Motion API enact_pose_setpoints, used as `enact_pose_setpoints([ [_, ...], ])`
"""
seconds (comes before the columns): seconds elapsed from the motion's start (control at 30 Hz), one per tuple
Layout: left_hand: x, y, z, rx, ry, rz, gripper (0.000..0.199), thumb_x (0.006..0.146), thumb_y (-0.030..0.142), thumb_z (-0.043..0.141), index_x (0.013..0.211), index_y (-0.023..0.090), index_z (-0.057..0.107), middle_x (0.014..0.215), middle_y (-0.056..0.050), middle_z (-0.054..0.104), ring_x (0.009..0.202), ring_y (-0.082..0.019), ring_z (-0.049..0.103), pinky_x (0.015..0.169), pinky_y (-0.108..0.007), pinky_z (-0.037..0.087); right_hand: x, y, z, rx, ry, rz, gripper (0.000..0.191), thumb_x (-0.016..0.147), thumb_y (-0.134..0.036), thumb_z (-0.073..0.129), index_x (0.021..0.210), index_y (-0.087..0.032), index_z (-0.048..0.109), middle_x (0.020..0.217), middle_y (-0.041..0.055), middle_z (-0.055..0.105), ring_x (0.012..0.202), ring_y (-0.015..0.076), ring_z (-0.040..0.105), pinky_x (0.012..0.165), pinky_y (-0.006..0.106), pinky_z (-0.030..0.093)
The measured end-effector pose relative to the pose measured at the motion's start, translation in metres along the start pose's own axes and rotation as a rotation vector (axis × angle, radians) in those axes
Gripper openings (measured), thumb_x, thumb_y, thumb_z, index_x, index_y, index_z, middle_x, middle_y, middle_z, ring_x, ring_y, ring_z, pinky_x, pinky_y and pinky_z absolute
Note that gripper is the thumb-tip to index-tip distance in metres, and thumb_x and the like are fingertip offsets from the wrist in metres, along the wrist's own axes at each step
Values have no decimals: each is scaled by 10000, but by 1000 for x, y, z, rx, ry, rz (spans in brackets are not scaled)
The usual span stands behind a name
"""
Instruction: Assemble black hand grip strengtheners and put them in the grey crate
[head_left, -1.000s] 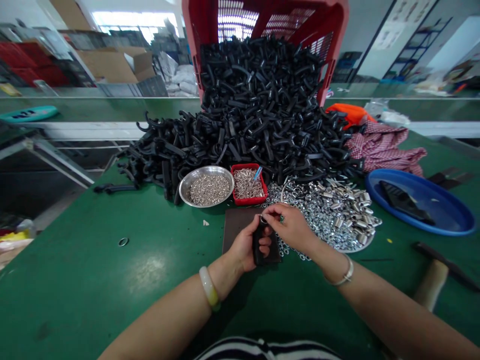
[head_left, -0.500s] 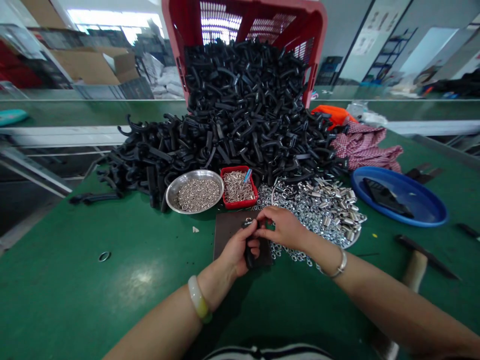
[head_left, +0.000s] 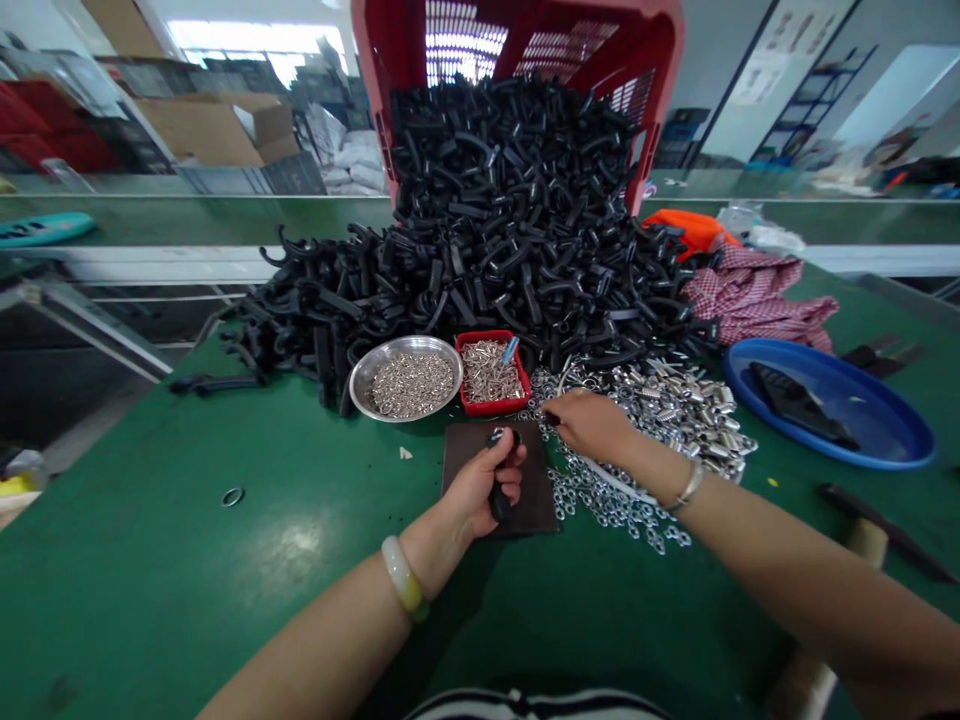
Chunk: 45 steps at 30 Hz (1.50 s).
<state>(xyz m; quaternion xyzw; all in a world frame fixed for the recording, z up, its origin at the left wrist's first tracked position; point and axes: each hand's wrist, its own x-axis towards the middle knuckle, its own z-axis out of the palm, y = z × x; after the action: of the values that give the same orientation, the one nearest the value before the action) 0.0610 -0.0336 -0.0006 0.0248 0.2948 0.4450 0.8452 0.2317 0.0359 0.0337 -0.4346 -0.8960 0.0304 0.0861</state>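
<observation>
My left hand [head_left: 484, 490] is wrapped round a black plastic handle [head_left: 500, 503], held over a dark square pad [head_left: 461, 450]. A small shiny metal bit shows at the handle's upper end, by my thumb. To the right, my right hand [head_left: 596, 425] is closed at the edge of a heap of small metal fittings [head_left: 622, 510]. Something small and dark shows at its fingertips; its kind is unclear. Just behind the pad stand a red tray [head_left: 499, 405] of metal pins and a steel bowl [head_left: 364, 400] of tiny metal parts.
A big pile of black handles [head_left: 510, 220] spills from a red crate [head_left: 664, 90] at the back. On the right are a blue plate [head_left: 892, 420] with a dark flat object, a checked cloth [head_left: 757, 295] and a hammer [head_left: 866, 540]. A metal ring [head_left: 232, 497] lies at left.
My right hand has moved away from the handle to the right, over the metal fittings. My left hand still grips the handle. The view has shifted slightly left.
</observation>
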Motion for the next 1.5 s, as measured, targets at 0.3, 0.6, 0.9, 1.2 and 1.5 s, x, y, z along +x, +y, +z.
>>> enact_pose_setpoints([
  [0.3, -5, -6, 0, -116, -186, -82, 240, 774, 352, 603, 828, 130, 530, 590, 50, 433, 387, 10, 325, 349, -84, 281, -24, -56, -9, 916, 349, 140, 251, 756, -332, 604, 961, -191, 569, 912, 49, 643, 787, 158, 605, 644, 302, 499],
  [0.6, -21, 5, -10, 122, -280, 98, 360, 550, 345, 710, 794, 145, 537, 566, 47, 434, 388, -9, 280, 406, -158, 288, -57, -94, -24, 2, 478, -293, 320, 819, -138, 501, 1132, -95, 550, 1000, 150, 633, 867, 231, 576, 722, 367, 500],
  [0.9, -37, 15, -4, 464, -338, 166, 464, 444, 458, 747, 692, 148, 508, 634, -4, 490, 491, -73, 424, 464, -205, 316, -66, -122, -38, -167, 555, -299, 236, 829, -121, 455, 1020, -122, 594, 799, 107, 664, 745, 211, 590, 628, 314, 485],
  [1.2, -24, -2, 7, 648, 15, 495, 374, 646, 416, 695, 859, 164, 517, 549, 64, 470, 442, -41, 392, 447, -164, 306, -34, -73, -6, 572, 60, 275, 637, 918, -483, 104, 549, -184, 529, 507, 31, 542, 490, 131, 519, 507, 253, 378],
  [1.5, -20, -3, 16, 460, 144, 352, 391, 626, 424, 702, 780, 196, 424, 472, 108, 372, 366, -21, 329, 397, -142, 265, -30, -65, -3, 274, 147, 219, 526, 886, -521, 175, 718, -174, 532, 686, 88, 588, 623, 173, 540, 551, 265, 359],
])
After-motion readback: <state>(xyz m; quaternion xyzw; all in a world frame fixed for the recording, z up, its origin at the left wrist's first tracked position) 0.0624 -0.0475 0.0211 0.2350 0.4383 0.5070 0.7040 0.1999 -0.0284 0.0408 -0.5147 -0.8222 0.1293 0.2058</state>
